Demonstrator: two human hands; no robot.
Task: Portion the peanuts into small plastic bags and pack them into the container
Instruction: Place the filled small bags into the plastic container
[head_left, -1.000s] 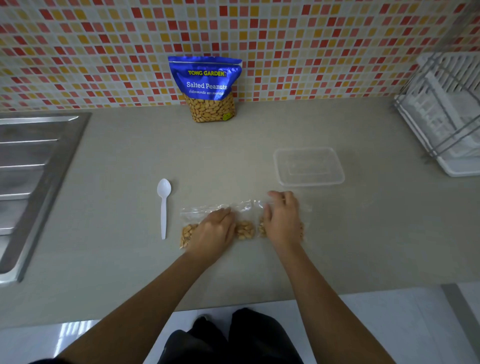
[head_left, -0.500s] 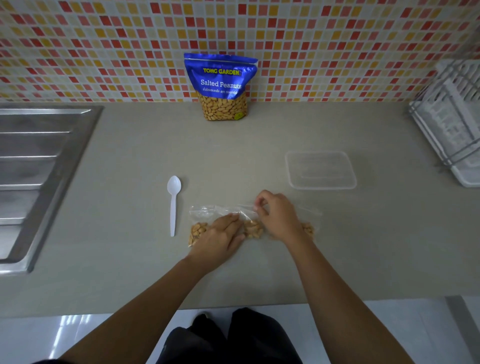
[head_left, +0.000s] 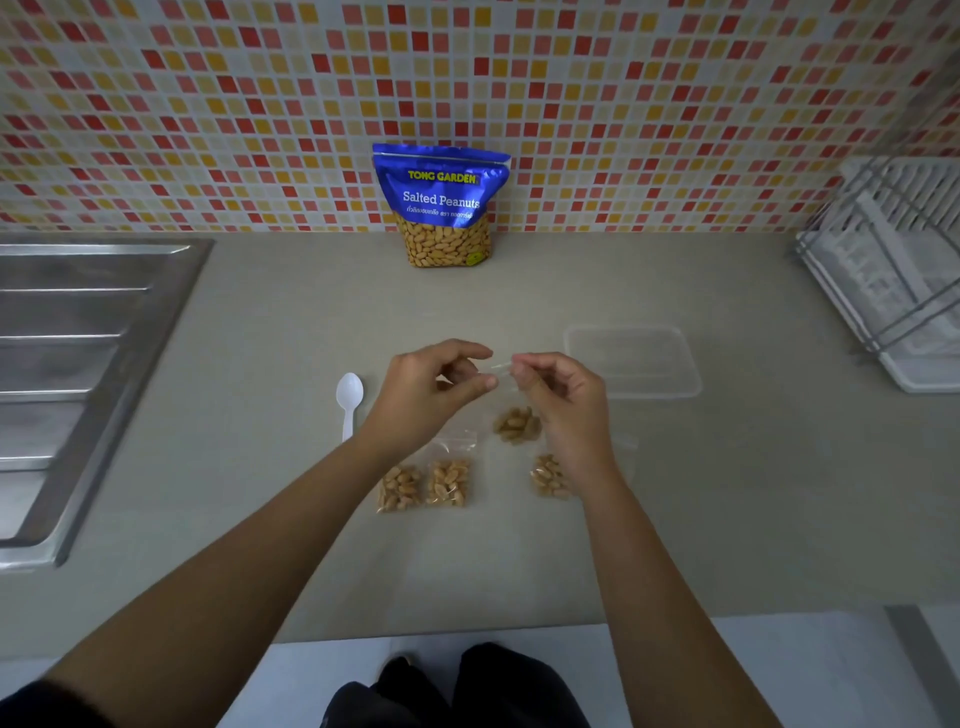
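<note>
My left hand and my right hand are raised above the counter and pinch the top edge of one small clear bag, whose peanuts hang between them. Two filled small bags lie side by side on the counter below my left hand. Another filled bag lies under my right wrist, partly hidden. The clear rectangular container sits just right of my right hand. A blue Salted Peanuts pouch stands against the tiled wall.
A white plastic spoon lies left of my left hand. A steel sink drainboard fills the left side. A white dish rack stands at the far right. The counter's front edge runs below the bags.
Both hands lifted off the bags on the counter and now hold one bag up by its top edge. The camera view shifted downward.
</note>
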